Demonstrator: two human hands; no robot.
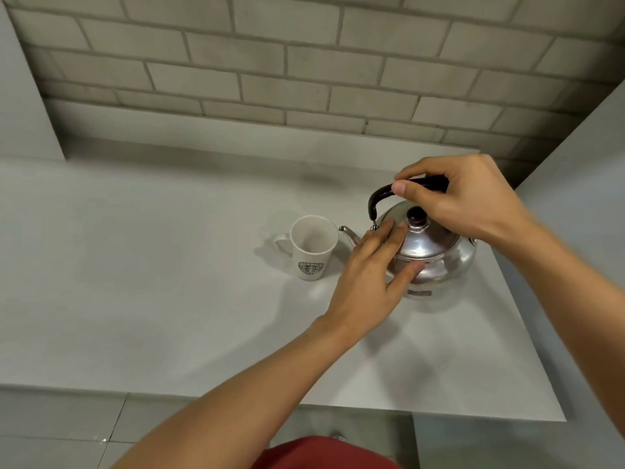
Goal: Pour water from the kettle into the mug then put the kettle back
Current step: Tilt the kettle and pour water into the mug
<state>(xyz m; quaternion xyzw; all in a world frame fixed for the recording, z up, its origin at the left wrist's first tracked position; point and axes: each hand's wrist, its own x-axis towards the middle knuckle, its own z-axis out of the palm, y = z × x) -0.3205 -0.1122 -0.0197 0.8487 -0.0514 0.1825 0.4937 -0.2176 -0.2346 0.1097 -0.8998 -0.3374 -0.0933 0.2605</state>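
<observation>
A shiny steel kettle (439, 255) with a black knob on its lid stands on the grey counter (135, 282) at the right. My right hand (466, 201) is closed around its black arched handle from above. My left hand (372, 275) lies flat against the kettle's left side and lid, fingers spread, and holds nothing. The kettle's thin spout points left toward a white mug (313, 247) with a green logo. The mug stands upright just left of the spout, its handle turned left, and looks empty inside.
A grey brick wall (304, 62) rises behind the counter. The counter's right edge runs close beside the kettle, and its front edge lies near my body. A plain wall panel (592, 164) stands at the right.
</observation>
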